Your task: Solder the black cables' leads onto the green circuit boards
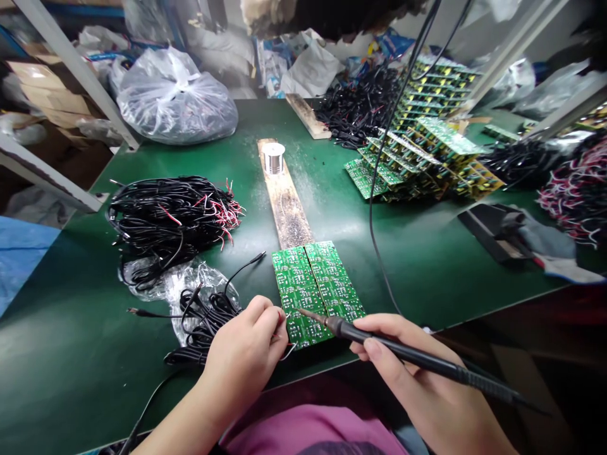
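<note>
Two green circuit boards (315,291) lie side by side at the near edge of the green table (417,253). My right hand (417,373) is closed round a black soldering iron (408,355), whose tip touches the near left board. My left hand (246,354) pinches thin wire ends against the same board's left edge, right by the tip. A loose bunch of black cables (203,322) lies just left of that hand.
A scorched wooden strip (284,202) carries a solder spool (274,158). A big bundle of black and red wires (165,221) lies left, stacked green boards (422,158) right, and a tied plastic bag (175,98) at the back. An iron stand (497,230) sits right.
</note>
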A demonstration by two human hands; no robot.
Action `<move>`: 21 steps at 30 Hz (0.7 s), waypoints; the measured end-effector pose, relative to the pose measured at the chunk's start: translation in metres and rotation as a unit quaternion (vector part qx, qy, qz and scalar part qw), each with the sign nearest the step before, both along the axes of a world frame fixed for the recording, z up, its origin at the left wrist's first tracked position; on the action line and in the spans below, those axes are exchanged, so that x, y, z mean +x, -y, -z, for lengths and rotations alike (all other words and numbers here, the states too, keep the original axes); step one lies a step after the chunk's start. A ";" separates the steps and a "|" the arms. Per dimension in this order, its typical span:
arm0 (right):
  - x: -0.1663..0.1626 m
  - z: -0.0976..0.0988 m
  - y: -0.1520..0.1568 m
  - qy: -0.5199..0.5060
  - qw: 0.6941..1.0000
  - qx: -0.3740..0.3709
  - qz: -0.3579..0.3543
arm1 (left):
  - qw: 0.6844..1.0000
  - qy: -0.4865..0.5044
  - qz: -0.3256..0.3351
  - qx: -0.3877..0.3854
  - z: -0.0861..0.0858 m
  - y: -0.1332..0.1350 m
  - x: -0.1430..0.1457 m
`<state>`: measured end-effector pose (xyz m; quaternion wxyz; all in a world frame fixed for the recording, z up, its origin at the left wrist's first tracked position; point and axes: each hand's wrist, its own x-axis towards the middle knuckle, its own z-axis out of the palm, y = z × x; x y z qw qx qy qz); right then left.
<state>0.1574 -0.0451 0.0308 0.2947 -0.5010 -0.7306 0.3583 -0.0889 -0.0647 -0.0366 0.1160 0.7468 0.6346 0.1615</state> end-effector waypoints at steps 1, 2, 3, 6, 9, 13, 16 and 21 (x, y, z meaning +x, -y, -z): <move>0.001 0.000 0.000 -0.004 1.000 0.000 -0.006 | 1.000 -0.001 -0.002 -0.003 0.000 0.001 0.001; 0.002 0.001 0.000 -0.008 1.000 0.000 -0.008 | 1.000 -0.001 -0.002 -0.007 -0.001 0.001 0.001; 0.003 0.001 0.000 -0.012 1.000 -0.002 -0.005 | 1.000 0.002 0.001 -0.014 -0.002 0.002 0.000; 0.008 0.003 0.002 -0.026 1.000 -0.004 0.007 | 0.998 0.020 0.025 -0.052 -0.015 0.000 -0.014; 0.012 0.005 0.000 -0.047 0.999 -0.012 0.012 | 0.997 0.023 0.003 -0.068 -0.035 -0.013 -0.040; 0.000 0.008 -0.013 -0.083 0.996 0.006 0.017 | 0.996 -0.009 -0.058 -0.068 -0.053 -0.038 -0.056; -0.019 0.009 -0.025 -0.094 0.994 0.052 -0.004 | 0.992 0.020 -0.004 -0.122 -0.052 -0.045 -0.042; -0.054 0.015 -0.037 -0.107 0.987 0.115 -0.044 | 0.981 0.101 0.002 -0.166 -0.044 -0.035 -0.027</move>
